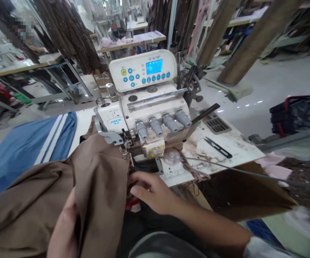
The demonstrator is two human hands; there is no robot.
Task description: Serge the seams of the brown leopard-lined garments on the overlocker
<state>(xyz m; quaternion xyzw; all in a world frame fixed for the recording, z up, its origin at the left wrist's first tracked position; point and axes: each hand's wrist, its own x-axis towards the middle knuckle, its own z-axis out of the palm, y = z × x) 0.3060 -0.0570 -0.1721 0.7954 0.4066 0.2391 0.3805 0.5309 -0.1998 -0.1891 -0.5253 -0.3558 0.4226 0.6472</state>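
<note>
Brown fabric (pixel 101 182) runs from under the presser foot of a white overlock sewing machine (pixel 155 104) down over the table's front edge and off to the left. My left hand (pixel 65 225) grips the fabric from its left side, its fingertips hidden in the folds. Close below the needle area, my right hand (pixel 153 191) has its fingers curled at the fabric's right edge, thumb towards the cloth. The fingertips there are partly hidden. The machine's display is lit blue.
Blue fabric with white stripes (pixel 52 139) lies on the left. Black thread snips (pixel 218 147) rest on the machine table (pixel 241 143), right of the machine. A cardboard box (pixel 252 193) stands below. Behind are hanging brown garments (pixel 63 32) and a black basket (pixel 300 114).
</note>
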